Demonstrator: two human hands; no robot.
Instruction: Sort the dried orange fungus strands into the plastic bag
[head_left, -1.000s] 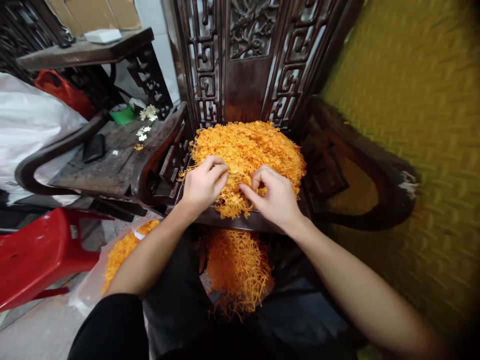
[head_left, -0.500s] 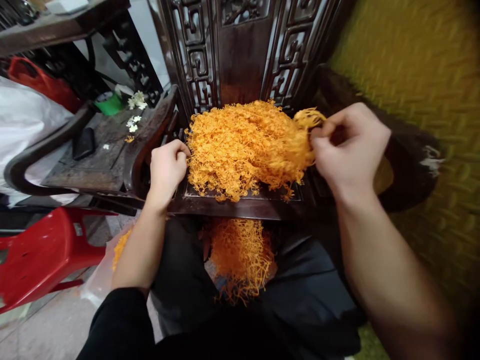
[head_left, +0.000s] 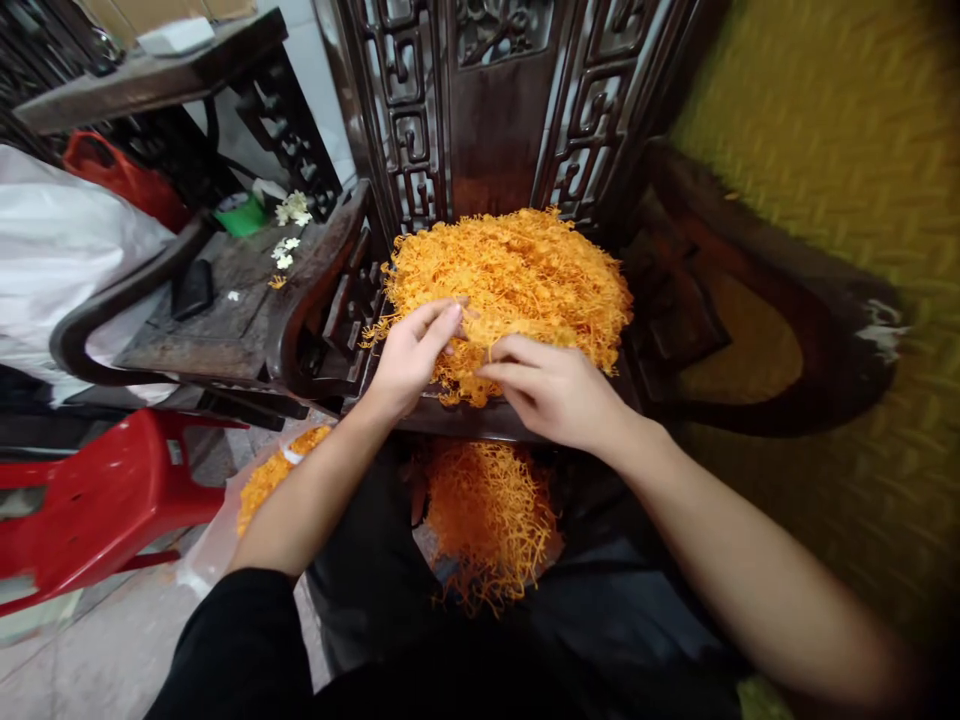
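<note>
Legible text: none in this view. Marks checked:

- Pale rectangular label (head_left: 175, 452) on the glossy red plastic chair (head_left: 97, 505), on its side facing the dark wooden seats. Any print on it is too small to read.
- Small pale sticker-like patch (head_left: 355, 334) on the dark carved wooden armrest (head_left: 322, 290) left of centre. Too small to tell whether it bears print.
- Flat white box (head_left: 176, 37) on the dark wooden shelf (head_left: 142, 88), upper left. Surface too blurred for any lettering to be made out.
- Angular openwork fretwork (head_left: 409, 140) in the tall dark wooden chair back. Line pattern; cannot be read as characters.
</note>
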